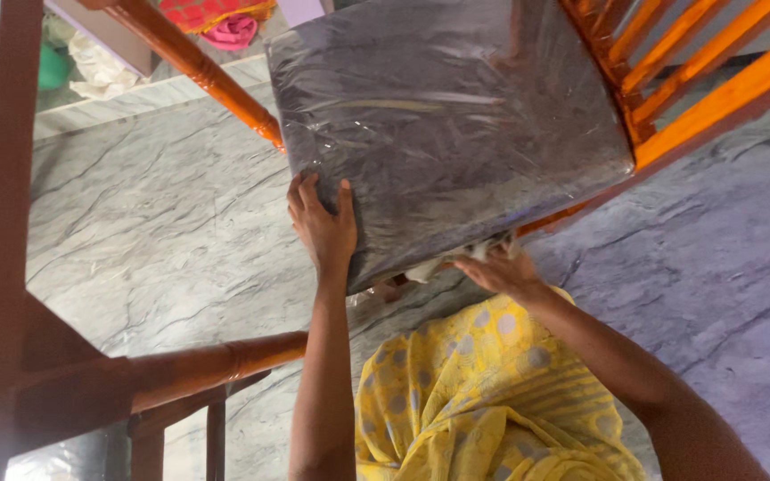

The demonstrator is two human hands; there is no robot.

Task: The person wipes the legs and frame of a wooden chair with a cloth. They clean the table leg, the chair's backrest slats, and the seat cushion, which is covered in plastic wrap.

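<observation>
My left hand (323, 227) lies flat against the near left corner of the chair seat (447, 125), fingers spread and pressed on the clear plastic wrap (421, 107) that covers the dark cushion; it grips nothing, it only bears against the corner. My right hand (496, 267) is at the seat's near edge, just to the right of my left, with the fingers curled around a crumpled white cloth (479, 252) that it holds against the underside of that edge. Part of the cloth is tucked under the cushion, so I cannot tell how much of it there is.

The seat is above both my hands, tilted in the frame, and the plastic wrapping encloses the whole cushion, shiny and wrinkled, with only the dark upholstery inside it. Beyond my right hand the orange wooden chair back (706, 71) rises with its slats. Up past my left hand a round orange chair leg (207, 71) runs off toward the far side.

Below my hands, my yellow patterned garment (483, 401) covers my lap. To the left of my left forearm stands a second piece of brown wooden furniture (91, 374) with a turned rail. Everything rests on a grey marble floor (162, 223)
</observation>
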